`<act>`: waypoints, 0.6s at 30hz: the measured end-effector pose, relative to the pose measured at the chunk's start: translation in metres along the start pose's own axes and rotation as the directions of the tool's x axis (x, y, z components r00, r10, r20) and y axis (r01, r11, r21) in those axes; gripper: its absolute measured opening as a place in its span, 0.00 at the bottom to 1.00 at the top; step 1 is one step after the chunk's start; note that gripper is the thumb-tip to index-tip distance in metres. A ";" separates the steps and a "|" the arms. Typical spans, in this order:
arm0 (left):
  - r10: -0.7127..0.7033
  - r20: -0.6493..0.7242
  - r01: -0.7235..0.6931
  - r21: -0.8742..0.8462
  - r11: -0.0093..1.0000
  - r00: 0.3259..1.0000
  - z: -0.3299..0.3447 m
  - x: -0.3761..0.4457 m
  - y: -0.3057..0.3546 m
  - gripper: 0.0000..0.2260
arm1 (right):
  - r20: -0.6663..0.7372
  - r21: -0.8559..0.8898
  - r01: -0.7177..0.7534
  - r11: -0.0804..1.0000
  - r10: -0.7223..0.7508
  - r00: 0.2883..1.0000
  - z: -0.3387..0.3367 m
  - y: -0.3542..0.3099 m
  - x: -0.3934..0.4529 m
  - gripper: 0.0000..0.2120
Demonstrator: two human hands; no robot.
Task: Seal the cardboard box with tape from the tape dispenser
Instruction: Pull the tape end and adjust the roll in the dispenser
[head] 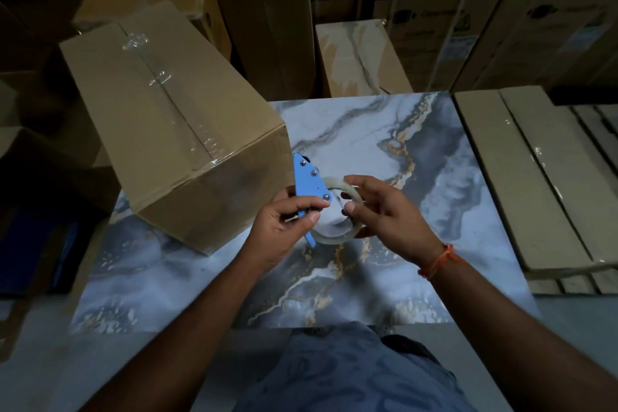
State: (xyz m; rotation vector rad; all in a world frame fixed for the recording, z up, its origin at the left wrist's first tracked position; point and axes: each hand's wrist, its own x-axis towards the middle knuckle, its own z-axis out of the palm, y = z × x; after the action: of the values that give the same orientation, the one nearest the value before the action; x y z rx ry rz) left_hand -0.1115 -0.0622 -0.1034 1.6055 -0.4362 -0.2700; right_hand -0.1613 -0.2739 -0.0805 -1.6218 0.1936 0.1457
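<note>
A brown cardboard box [167, 117] sits on the left part of a marble-patterned table [361, 150], its flaps closed and a strip of clear tape running along the top seam. In front of the box I hold a blue tape dispenser [309, 182] with a clear tape roll [334, 234] on it. My left hand [284, 227] grips the dispenser's blue body. My right hand [388, 211] pinches the rim of the roll between thumb and fingers. Both hands are just right of the box's near corner, above the table.
Stacked cardboard cartons [267, 10] fill the back and left, some printed "washing machine". Flat long cartons [535, 177] lie to the right of the table. An orange thread bracelet [438, 261] is on my right wrist.
</note>
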 end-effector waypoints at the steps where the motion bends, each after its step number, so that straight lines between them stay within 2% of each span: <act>1: -0.003 0.006 0.003 0.019 1.000 1.000 0.001 0.001 0.000 0.09 | 0.018 -0.004 0.000 1.000 0.000 1.000 -0.003 0.000 0.001 0.16; 4: -0.005 -0.017 0.006 0.044 0.999 1.000 0.006 0.004 -0.004 0.09 | 0.093 -0.019 -0.021 1.000 0.023 0.995 -0.017 -0.003 0.005 0.20; 6: -0.004 -0.023 0.006 0.055 0.998 1.000 0.013 0.003 -0.006 0.10 | 0.115 -0.185 0.022 0.983 -0.001 0.993 -0.027 -0.006 0.008 0.21; 8: -0.021 -0.008 0.021 0.081 0.997 1.000 0.021 0.004 -0.008 0.12 | 0.041 -0.315 0.049 0.948 -0.038 0.998 -0.036 -0.012 0.011 0.19; 9: -0.026 0.000 0.026 0.106 0.994 1.000 0.025 0.005 -0.008 0.13 | -0.020 -0.300 0.050 0.953 -0.058 0.998 -0.040 -0.016 0.012 0.15; 11: 0.005 0.015 -0.008 0.184 0.983 1.000 0.031 0.008 -0.005 0.14 | -0.056 -0.202 0.067 0.977 -0.080 0.995 -0.045 -0.025 0.017 0.10; 12: 0.040 0.028 -0.045 0.231 0.972 0.999 0.034 0.010 -0.004 0.14 | -0.039 -0.177 0.064 0.982 -0.072 0.997 -0.047 -0.031 0.018 0.09; 14: 0.086 0.062 -0.101 0.301 0.948 0.994 0.040 0.012 0.001 0.13 | 0.021 -0.243 0.100 0.965 -0.098 0.995 -0.050 -0.040 0.023 0.10; 16: 0.079 0.073 -0.099 0.325 0.941 0.994 0.046 0.013 0.006 0.11 | 0.077 -0.374 0.155 0.914 -0.136 0.988 -0.053 -0.046 0.026 0.09; 18: 0.077 0.072 -0.098 0.358 0.928 0.994 0.052 0.014 0.008 0.11 | 0.113 -0.411 0.189 0.892 -0.156 0.981 -0.058 -0.047 0.029 0.08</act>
State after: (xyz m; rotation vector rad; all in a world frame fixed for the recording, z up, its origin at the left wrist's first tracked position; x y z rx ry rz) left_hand -0.1220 -0.1150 -0.0989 1.9360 -0.6275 -0.1733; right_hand -0.1247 -0.3302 -0.0372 -2.0520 -0.0493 0.1178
